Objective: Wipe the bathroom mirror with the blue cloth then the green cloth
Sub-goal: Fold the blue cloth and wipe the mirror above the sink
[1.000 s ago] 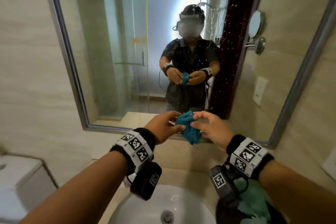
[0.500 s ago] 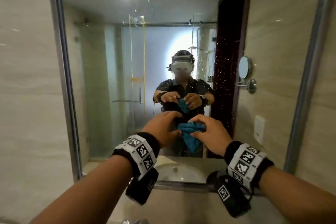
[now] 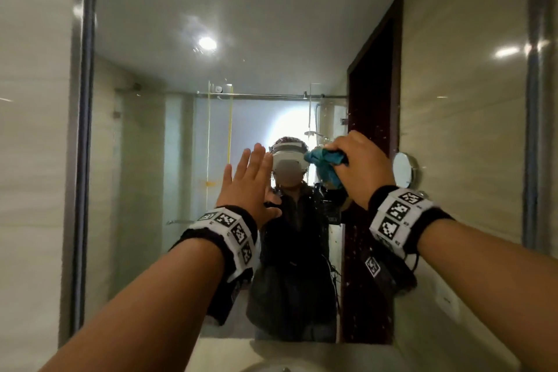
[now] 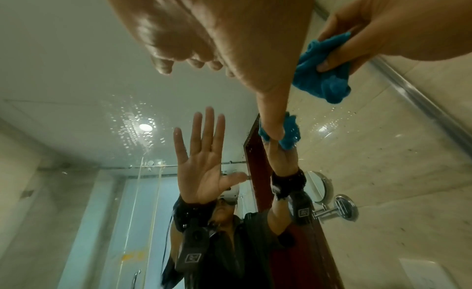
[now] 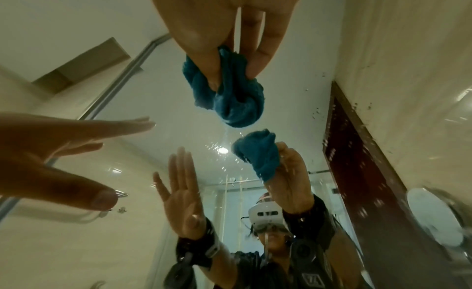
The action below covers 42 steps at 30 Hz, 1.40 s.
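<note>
The right hand [image 3: 359, 166] is raised in front of the large wall-mounted bathroom mirror with its grey metal frame [image 3: 151, 63], and its fingers [image 5: 255, 57] and thumb are curled round a bunched-up blue terry cloth [image 3: 324, 160], pinching it into a wad. In the right wrist view the blue cloth [image 5: 230, 95] hangs just short of its own reflection, with a thin gap between the two, so whether the fabric actually touches the glass cannot be told. The left wrist view shows the same cloth [image 4: 321, 75] gripped between that hand's fingertips and thumb.

The left hand [image 3: 250, 187] is held up beside it, a little lower and to the left, palm toward the mirror with the fingers straight and slightly spread, holding nothing (its reflection shows the flat open palm plainly). From the left wrist camera the left hand [image 4: 204, 27] is seen from below, fingers extended toward the glass; contact with the glass cannot be judged.

Water droplets speckle the mirror [image 4: 132, 115], thickest around the reflected ceiling light and along the reflected dark red door edge. Both forearms wear black wristbands with white marker tags [image 3: 398, 214]. At the bottom edge of the head view, a pale bench top [image 3: 347, 353] with the rim of a white basin [image 3: 265, 368] is just visible. A small round chrome shaving mirror [image 4: 319, 188] appears in the reflection on the right.
</note>
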Available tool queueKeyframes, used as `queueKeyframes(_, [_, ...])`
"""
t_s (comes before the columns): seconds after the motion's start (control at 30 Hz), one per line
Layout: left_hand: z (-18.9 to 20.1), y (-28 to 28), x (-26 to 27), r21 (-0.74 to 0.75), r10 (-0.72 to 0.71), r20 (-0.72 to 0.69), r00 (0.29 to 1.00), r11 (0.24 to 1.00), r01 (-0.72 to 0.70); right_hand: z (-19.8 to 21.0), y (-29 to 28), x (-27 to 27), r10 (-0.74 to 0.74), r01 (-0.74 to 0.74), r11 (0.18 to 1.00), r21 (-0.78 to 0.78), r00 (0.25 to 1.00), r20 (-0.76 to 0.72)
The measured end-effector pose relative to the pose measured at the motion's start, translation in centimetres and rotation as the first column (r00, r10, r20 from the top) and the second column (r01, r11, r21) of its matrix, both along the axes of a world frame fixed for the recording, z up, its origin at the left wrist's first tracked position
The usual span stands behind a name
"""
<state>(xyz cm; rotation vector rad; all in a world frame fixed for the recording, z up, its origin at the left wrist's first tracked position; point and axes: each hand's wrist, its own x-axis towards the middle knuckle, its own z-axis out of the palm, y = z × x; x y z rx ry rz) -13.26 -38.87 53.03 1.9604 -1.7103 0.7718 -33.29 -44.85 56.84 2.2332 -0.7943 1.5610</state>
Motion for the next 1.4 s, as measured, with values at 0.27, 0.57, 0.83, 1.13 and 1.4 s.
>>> queueKeyframes(0.27, [1.4,-6.5,0.1,-0.067,0.012,-0.004,1.0,0.998,-0.012,1.9,-4.1,3.7,-0.159,0.14,0.976,-0.169,0.982,-0.105])
queueKeyframes(0.57, [0.8,-7.2,0.6,-0.1,0.041,0.041,0.998,0.994,-0.037,-2.2,-6.4,3.2,-0.323,0.082,0.872,-0.482,0.838,-0.441])
queueKeyframes(0.83, [0.9,-6.9,0.3,-0.087,0.053,0.035,0.998,0.995,-0.05,5.1,-6.2,5.8,-0.159,0.141,0.945,-0.295,0.987,-0.038])
queueKeyframes(1.13, [1.0,-6.6,0.2,-0.075,0.077,0.047,0.996,0.995,-0.073,2.7,-8.0,5.1,-0.191,0.052,0.893,-0.446,0.943,-0.273])
queueKeyframes(1.4, [1.0,-6.5,-0.2,-0.062,0.089,0.015,0.996,0.994,-0.087,6.1,-8.3,5.5,-0.183,0.193,0.914,-0.356,0.981,0.062])
